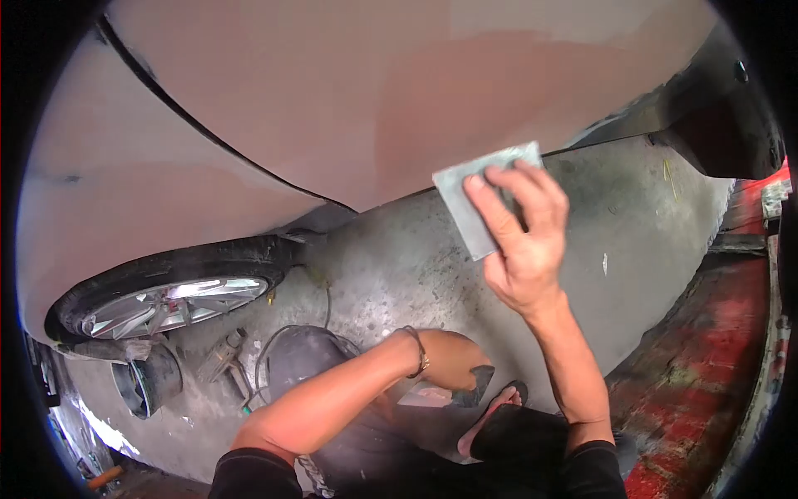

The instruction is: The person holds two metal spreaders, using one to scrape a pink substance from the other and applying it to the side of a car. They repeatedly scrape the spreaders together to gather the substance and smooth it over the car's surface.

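Right hand (528, 249): one, clamped on one flat grey pad (464, 206), with fingers spread over its face.
Pad: one, under the fingertips; it overlapped the lower edge of a car panel in view, and whether it touched could not be told.
Left hand (453, 358): one, below and to the left of the right hand, blurred; its grip could not be told. One dark grey piece (480, 378) lay at its fingers, and one pale piece (426, 397) just below.
Bracelet (422, 356): one, at the left wrist.
Car panels: two, beyond the right hand, a larger one (291, 83) and a smaller one (125, 187) farther left, parted by one dark seam (174, 91).
Sandal (517, 391): one, on a foot below the right hand.
Knee (306, 356): one, left of the left hand, partly blocking a thin hose (328, 308).
Tool (221, 358): one, on the floor past the knee.
Wheel (174, 308): one, silver-spoked, far left of the right hand; any hub marking was too small to read.
Container (166, 374): one, on its side below the wheel.
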A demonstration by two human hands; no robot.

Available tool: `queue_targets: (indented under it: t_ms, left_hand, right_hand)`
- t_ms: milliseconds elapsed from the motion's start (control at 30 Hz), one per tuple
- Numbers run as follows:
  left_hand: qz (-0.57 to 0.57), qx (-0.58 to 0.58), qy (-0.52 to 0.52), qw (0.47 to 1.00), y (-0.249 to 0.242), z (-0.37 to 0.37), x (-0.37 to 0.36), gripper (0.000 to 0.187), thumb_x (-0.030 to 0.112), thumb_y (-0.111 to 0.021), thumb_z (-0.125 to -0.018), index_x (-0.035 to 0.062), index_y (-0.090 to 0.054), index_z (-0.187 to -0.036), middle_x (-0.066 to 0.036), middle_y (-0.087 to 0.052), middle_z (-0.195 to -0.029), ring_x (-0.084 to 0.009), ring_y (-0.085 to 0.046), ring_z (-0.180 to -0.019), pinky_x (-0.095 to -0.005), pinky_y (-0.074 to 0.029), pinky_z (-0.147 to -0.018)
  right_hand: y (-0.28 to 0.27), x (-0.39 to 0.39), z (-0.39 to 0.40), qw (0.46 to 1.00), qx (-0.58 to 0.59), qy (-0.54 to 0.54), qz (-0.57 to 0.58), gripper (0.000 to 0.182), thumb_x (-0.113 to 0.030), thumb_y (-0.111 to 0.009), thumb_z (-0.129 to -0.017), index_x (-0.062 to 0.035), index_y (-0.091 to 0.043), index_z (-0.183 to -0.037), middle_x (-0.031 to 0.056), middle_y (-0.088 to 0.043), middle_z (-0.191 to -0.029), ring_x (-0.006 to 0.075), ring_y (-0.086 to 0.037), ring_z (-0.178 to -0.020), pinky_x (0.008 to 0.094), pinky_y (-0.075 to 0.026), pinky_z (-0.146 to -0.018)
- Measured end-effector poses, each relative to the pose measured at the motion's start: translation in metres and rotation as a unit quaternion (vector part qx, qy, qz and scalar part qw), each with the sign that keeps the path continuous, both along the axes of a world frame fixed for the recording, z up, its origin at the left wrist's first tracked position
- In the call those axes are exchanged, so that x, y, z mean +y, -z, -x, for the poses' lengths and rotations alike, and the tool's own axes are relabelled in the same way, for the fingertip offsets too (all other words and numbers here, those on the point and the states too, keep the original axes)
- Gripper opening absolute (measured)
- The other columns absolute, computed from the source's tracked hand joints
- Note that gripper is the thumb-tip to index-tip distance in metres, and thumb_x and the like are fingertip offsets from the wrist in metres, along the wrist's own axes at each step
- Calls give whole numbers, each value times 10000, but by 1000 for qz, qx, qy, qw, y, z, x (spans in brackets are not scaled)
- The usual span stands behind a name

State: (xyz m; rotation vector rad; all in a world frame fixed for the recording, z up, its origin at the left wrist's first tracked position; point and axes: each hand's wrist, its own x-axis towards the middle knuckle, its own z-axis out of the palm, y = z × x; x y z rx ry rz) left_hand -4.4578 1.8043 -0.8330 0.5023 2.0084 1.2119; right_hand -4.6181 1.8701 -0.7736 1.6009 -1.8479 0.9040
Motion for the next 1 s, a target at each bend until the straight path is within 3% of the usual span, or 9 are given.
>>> queue_targets:
  t_ms: [33, 167, 333, 500, 567, 667, 800, 933, 1000]
  left_hand:
    - [1, 24, 0, 1000, 11, 3, 4, 301, 277, -625, -993, 88, -734, -1199, -176, -800, -1024, -362, -759, -969, -511, -574, -893]
    - [30, -84, 23, 996, 15, 19, 9, 283, 272, -655, -971, 90, -760, -1161, -177, -806, -1038, -369, -757, -962, -506, -572, -889]
    - [16, -69, 18, 997, 28, 20, 11, 314, 258, -662, -966, 81, -766, -1203, -185, -811, -1070, -366, -760, -976, -495, -572, -899]
    - [6, -80, -10, 997, 21, 12, 4, 323, 266, -654, -976, 75, -759, -1215, -186, -807, -1107, -360, -760, -997, -490, -573, -909]
    - [33, -68, -12, 997, 14, 7, -1, 315, 273, -650, -982, 78, -757, -1205, -183, -804, -1106, -356, -758, -995, -489, -574, -908]
    - [-17, -2, -35, 999, 2, -11, -6, 300, 276, -636, -995, 75, -749, -1186, -190, -797, -1064, -352, -752, -962, -483, -575, -897]
    - [-27, -40, -27, 998, -23, -28, -16, 278, 256, -616, -1024, 72, -720, -1205, -177, -784, -1014, -351, -739, -915, -477, -575, -877]
    - [-89, -50, -51, 993, -18, -31, -27, 367, 321, -631, -1065, 90, -699, -1343, -202, -786, -1095, -314, -762, -908, -479, -579, -873]
    - [-72, -71, -55, 993, -31, -19, -38, 462, 371, -647, -1085, 72, -664, -1437, -205, -782, -1191, -291, -762, -996, -450, -579, -935]
  right_hand:
    - [-25, -4, -2, 1000, 17, 7, 14, 757, 11, -692, -672, -201, -808, -1390, 48, -682, -1398, 358, -576, -1336, 484, -481, -1116]
    - [-90, -24, -1, 993, 93, -4, 77, 732, 56, -672, -687, -138, -814, -1378, 86, -686, -1400, 366, -597, -1322, 466, -484, -1144]
    - [-110, -44, 3, 989, 111, -27, 94, 742, 111, -649, -703, -109, -802, -1395, 98, -686, -1408, 346, -613, -1308, 479, -476, -1171]
    - [-73, -49, -5, 994, 83, 2, 75, 741, 65, -685, -673, -172, -814, -1364, 41, -692, -1372, 338, -592, -1300, 451, -486, -1116]
    - [-39, -50, -8, 996, 60, 6, 61, 710, 28, -717, -682, -197, -816, -1348, 9, -682, -1370, 337, -570, -1318, 451, -492, -1094]
    - [33, -57, -5, 998, 35, 6, 46, 673, 17, -736, -699, -197, -820, -1331, -1, -658, -1385, 326, -554, -1336, 469, -496, -1090]
    - [124, -55, -1, 999, 5, 0, -41, 711, 33, -750, -723, -196, -783, -1395, 14, -641, -1407, 345, -554, -1355, 505, -498, -1104]
    - [146, -26, -8, 988, -46, -4, -144, 759, 56, -743, -736, -191, -749, -1454, 61, -643, -1443, 384, -566, -1378, 546, -481, -1145]
    - [131, -10, -8, 984, -83, -12, -159, 758, 50, -729, -740, -175, -735, -1464, 91, -632, -1465, 397, -563, -1388, 560, -464, -1163]
